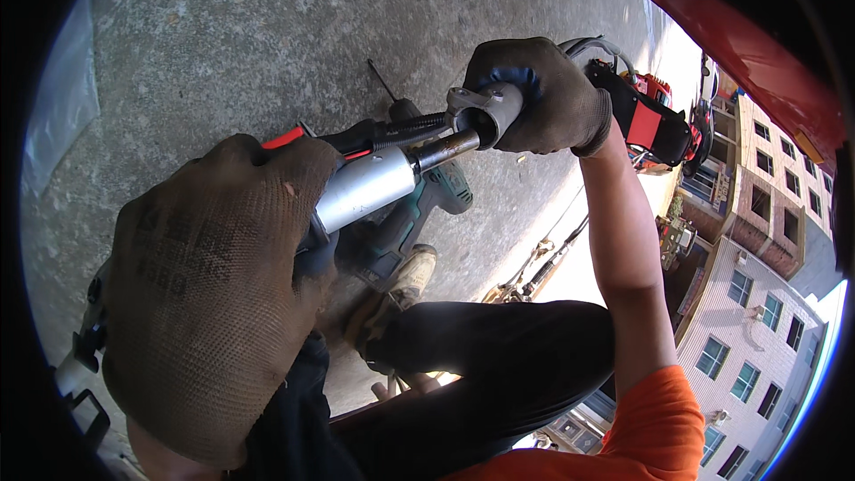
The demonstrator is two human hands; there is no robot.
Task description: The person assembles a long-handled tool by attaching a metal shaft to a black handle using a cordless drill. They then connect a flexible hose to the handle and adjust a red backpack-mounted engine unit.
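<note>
While both gloved hands grip it, a metal tool with a silver barrel (pixel 365 187) is held above the concrete floor (pixel 223 27); the left hand (pixel 209 289), in a worn brown glove with faded dark print across its back, has its fingers clenched round the rear of the barrel, hiding that end; the right hand (pixel 534 98), in a dark glove, is closed over a grey fitting (pixel 490 111) at the front end, where a thin rod joins it to the barrel; a red strap (pixel 643 125) crosses the right wrist; a black ribbed hose (pixel 405 132) runs alongside the tool, its far end lost behind the hand; below lies a teal power drill (pixel 419 214), mostly covered by the tool; a shoe (pixel 401 281) shows beside a dark trouser leg (pixel 499 347); a red panel (pixel 739 44) is cut off at the upper right; pale buildings (pixel 757 321) bend along the right rim.
</note>
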